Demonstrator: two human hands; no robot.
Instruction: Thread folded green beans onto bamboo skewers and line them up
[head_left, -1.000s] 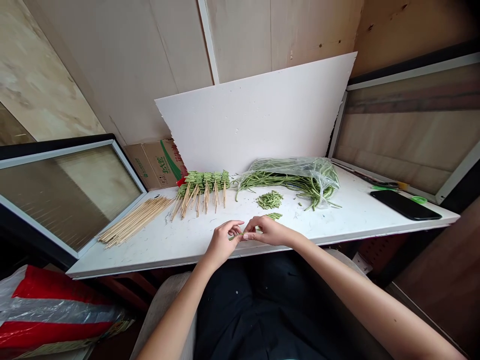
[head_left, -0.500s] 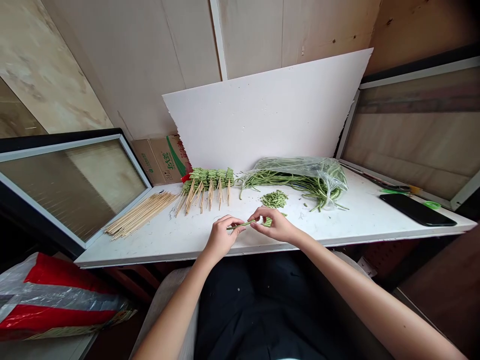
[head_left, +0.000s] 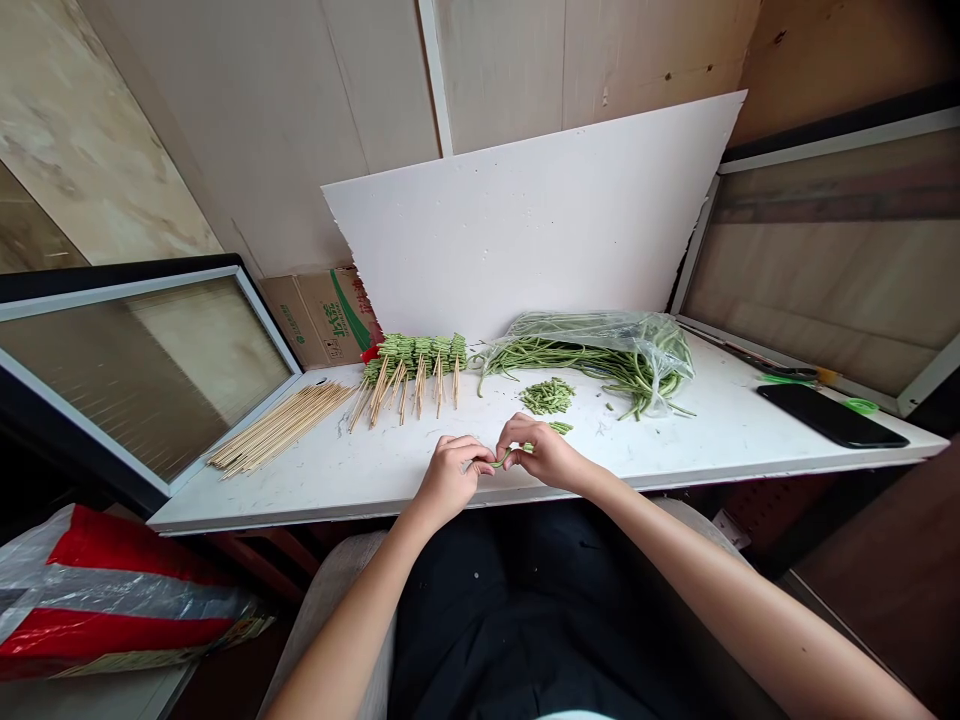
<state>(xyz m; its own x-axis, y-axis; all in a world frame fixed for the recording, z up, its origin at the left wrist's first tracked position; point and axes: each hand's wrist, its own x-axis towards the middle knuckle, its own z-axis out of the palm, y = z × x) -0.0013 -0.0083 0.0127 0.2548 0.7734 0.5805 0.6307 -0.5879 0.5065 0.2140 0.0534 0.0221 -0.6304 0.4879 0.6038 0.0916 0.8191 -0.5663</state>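
Observation:
Between my two hands, near the table's front edge, is a piece of green bean that looks bent. My left hand pinches one end with thumb and fingertips. The other end is pinched in my right hand. Partly covered by the right hand, a short row of cut bean pieces lies on the table. Just beyond sits a small pile of cut bean pieces. Long green beans spill from a clear plastic bag farther back.
Skewered bean pieces lie stacked with their sticks toward me. Bare bamboo skewers are spread at the left of the white table. A black phone rests at the right. A white board leans behind, beside a cardboard box.
My hands have drawn closer together, and the bean between them has gone from nearly straight to bent. The view has shifted slightly.

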